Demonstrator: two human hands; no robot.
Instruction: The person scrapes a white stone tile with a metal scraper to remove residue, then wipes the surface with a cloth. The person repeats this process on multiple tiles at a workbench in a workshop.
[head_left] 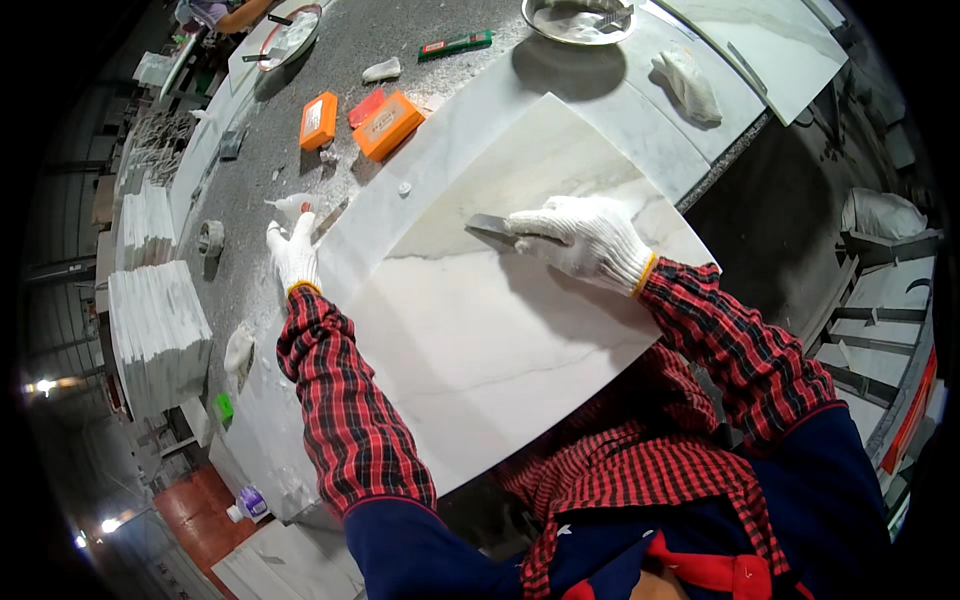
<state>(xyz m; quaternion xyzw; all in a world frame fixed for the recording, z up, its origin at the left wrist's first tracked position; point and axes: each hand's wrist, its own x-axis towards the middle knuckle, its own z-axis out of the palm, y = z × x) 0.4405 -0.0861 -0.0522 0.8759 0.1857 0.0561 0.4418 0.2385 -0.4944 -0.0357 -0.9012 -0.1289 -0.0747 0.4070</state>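
Observation:
A large white marble-look slab with grey veining lies in front of me, one corner pointing away. My right hand, in a white knit glove, is closed round a scraper; its flat metal blade lies low over the slab's upper middle. Beyond the slab's left edge, my left hand, gloved alike, has its fingers apart. Its fingertips are by a crumpled white scrap and a small red spot. A second metal blade lies just right of these fingers.
Orange boxes, a green box and a steel bowl of white paste stand beyond the slab. A white cloth lies at right. Stacked slabs stand at left, near a tape roll. Another person's arm shows at top left.

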